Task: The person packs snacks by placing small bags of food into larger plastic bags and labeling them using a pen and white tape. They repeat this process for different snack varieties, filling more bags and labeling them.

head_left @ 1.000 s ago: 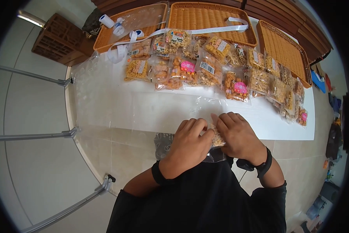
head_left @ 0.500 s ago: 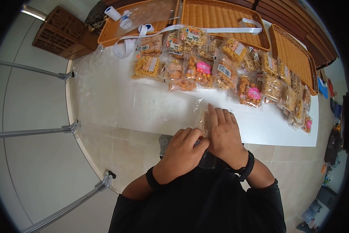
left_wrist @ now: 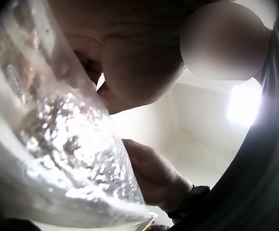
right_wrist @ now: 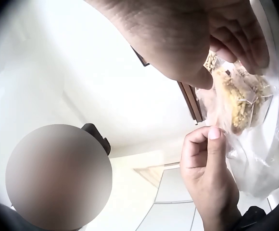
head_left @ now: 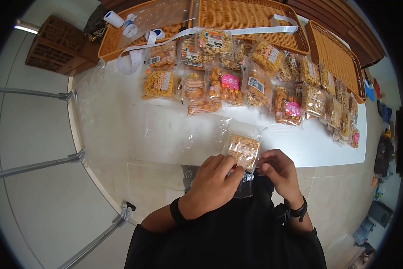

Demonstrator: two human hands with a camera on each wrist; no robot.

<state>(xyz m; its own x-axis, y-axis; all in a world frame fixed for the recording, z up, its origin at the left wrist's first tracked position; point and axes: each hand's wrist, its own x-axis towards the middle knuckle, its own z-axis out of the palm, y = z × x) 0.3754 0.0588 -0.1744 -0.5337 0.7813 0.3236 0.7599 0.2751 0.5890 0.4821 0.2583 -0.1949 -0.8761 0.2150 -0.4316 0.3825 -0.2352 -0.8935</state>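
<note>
A clear snack packet (head_left: 243,151) with pale, crunchy-looking pieces lies near the table's front edge. My left hand (head_left: 212,184) pinches its lower left edge between thumb and curled fingers. In the right wrist view, the left hand's thumb (right_wrist: 214,139) presses clear film against the index finger. My right hand (head_left: 281,173) stands beside the packet's right edge, thumb and fingers apart and loosely bent. Shiny plastic (left_wrist: 77,144) fills much of the left wrist view, with the right hand (left_wrist: 154,173) beyond it.
Several filled packets (head_left: 159,84) form rows across the white table (head_left: 318,150). Behind them are wicker trays (head_left: 250,13), a long white label strip (head_left: 237,31) and a white roll (head_left: 114,19). Clear plastic sheeting (head_left: 165,134) covers the table's left part.
The right hand has moved off the packet to its right side, and its fingers have parted. More of the packet shows, face up. The left hand keeps its pinch.
</note>
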